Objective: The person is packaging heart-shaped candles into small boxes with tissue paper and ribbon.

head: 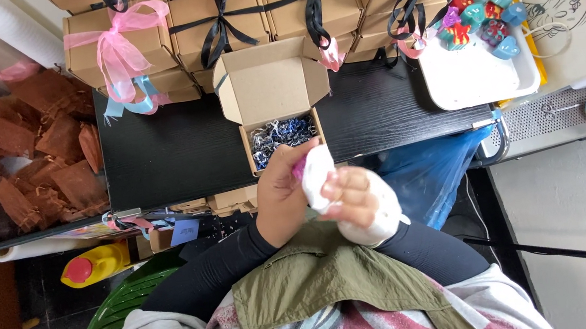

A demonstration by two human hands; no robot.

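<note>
Both my hands closed on white wrapped bundle (318, 176): left hand (280, 192) cupped side, right hand (356, 198) pinched wrap. Judged it light, soft-skinned, fragile inside; best held around middle.

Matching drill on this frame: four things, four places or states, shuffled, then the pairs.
Things:
1. open cardboard box
2. white tray
3. white wrapped item
4. yellow bottle

Places or states:
A. holds colourful figurines, at the table's right end
B. lies below the table's left edge
C. held between both hands
D. lid up, shredded paper inside

Pairs: 1-D, 2-A, 3-C, 4-B
</note>
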